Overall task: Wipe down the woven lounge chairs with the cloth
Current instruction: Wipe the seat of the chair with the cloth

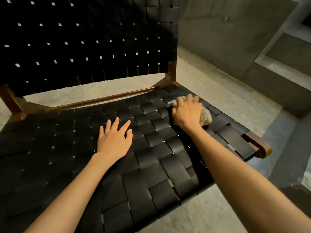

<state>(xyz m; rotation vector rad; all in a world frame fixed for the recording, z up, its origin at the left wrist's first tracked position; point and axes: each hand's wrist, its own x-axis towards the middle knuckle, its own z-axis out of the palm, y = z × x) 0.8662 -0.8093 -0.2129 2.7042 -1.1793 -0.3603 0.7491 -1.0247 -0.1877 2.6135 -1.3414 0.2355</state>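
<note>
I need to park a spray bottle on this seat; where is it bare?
Bare: seat weave left of the left hand, toward the wooden frame. Crowded: back right corner, where the right hand grips the cloth.

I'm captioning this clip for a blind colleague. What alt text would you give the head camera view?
A person's right hand holds a bunched grey cloth against the far right part of a black woven chair seat, while the left hand lies flat with fingers spread on the seat's middle. The chair's wooden frame stands on a concrete floor.
</note>
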